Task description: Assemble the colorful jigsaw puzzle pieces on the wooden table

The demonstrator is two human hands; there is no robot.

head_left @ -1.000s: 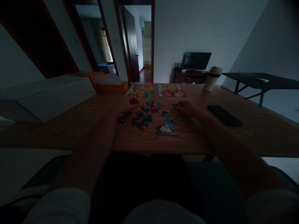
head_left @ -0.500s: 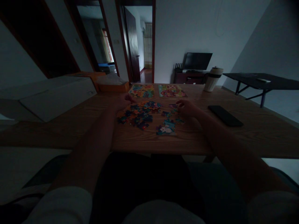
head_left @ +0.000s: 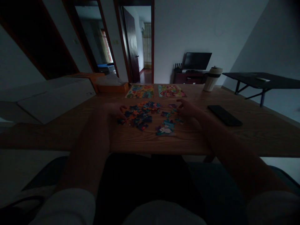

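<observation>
A heap of loose jigsaw pieces (head_left: 140,114) lies in the middle of the wooden table (head_left: 234,137). My left hand (head_left: 114,110) rests at the heap's left edge, its fingers curled onto the pieces; the dim light hides whether it holds one. My right hand (head_left: 186,108) sits at the heap's right side, fingertips pinched over small pieces there. In front of it lies a joined patch of pieces with a white figure (head_left: 165,128). Two finished puzzle pictures, one (head_left: 140,91) on the left and one (head_left: 171,91) on the right, lie flat at the far side.
A black phone (head_left: 224,115) lies right of my right hand. A pale tumbler (head_left: 212,78) stands at the far right corner. A big white box (head_left: 53,97) and an orange box (head_left: 112,85) fill the table's left. A dark side table (head_left: 262,80) stands further right.
My left hand has drawn back and to the left, from the far side of the heap to its left edge. My right hand has hardly moved.
</observation>
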